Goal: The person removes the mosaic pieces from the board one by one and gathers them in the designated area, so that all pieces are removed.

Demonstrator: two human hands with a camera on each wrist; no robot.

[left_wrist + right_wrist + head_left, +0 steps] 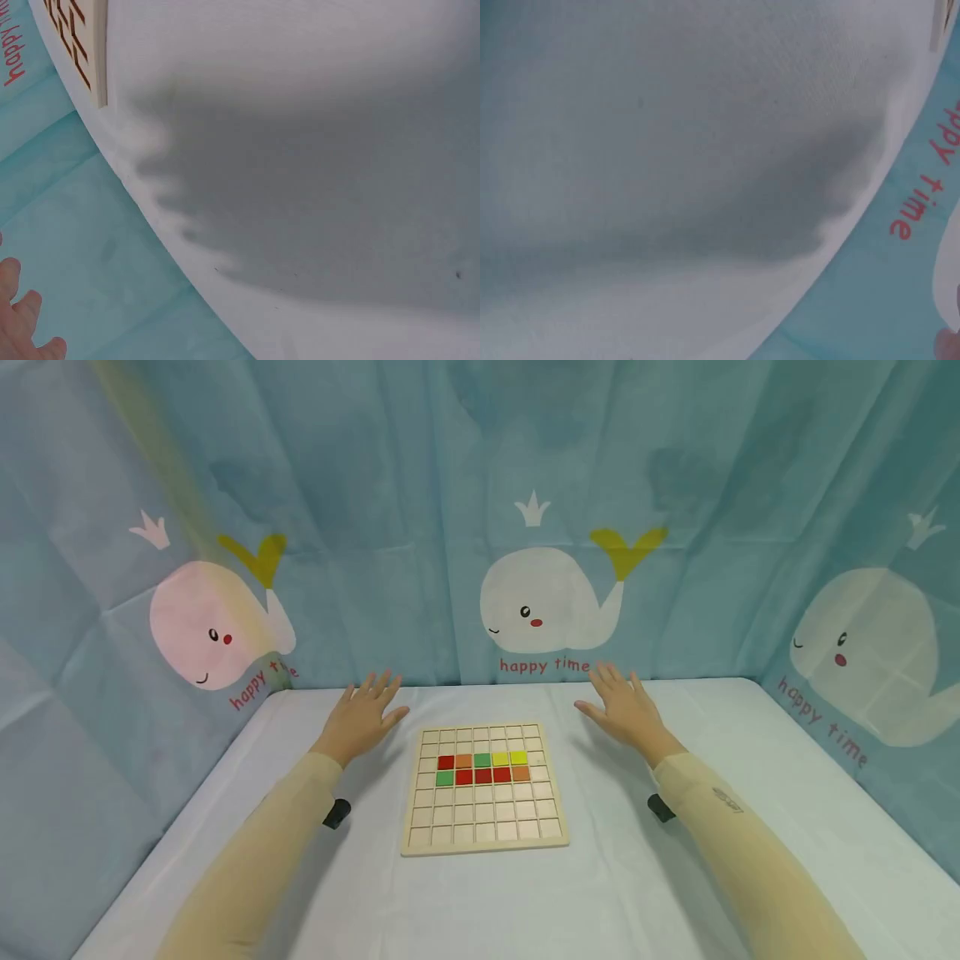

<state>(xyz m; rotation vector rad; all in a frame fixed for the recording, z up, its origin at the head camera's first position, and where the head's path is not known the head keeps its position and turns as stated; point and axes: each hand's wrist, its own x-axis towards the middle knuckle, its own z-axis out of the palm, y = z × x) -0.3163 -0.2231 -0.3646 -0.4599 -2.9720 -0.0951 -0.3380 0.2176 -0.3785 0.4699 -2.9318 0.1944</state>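
Board (486, 832) at centre stage, and we had it flat on the white table (480, 902), right between the two hands! We counted ten coloured tiles (483, 776) in its grid, packed into two neighbouring rows of five: red, orange, green, yellow, yellow across the far row, then green, three reds and an orange along the near one. So what was done? By our reckoning, that two-row block was in place, while the cells around it, far side, near side and both flanks, lay bare; whether any of those were meant to be filled, we could not tell. With both hands off the board, it looked to us like a pause or a finish. Over to the fingers! We saw the left hand (362, 718) beside the far left corner, fingers stretched and fanned, thumb angled inward, nothing in its grasp. Across from it, the right hand (624, 714) matched, fingers straight, thumb out, equally unladen. We made out no contact with board or tiles, and both hands seemed held above the table, their shadows falling apart from them.
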